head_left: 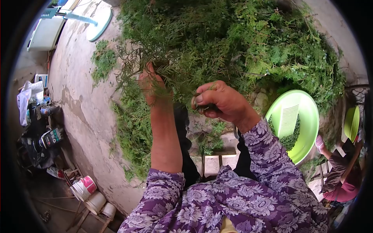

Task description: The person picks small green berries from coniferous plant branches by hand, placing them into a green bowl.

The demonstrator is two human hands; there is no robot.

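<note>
My left hand is closed around a leafy green branch, whose sprays spread over and past the fingers. Just right of it, my right hand is curled, thumb pressed against the fingers; something small and dark green shows in it, too hidden to name. A large heap of green branches lies beyond both hands. To the right of my right hand sits a light green basin with small green berries and a ridged, slotted green piece inside.
Another person sits at the far right near a green basin. Buckets stand at the lower left, near bags and clutter. A fan with a round base is at the upper left. A small stool is between the legs.
</note>
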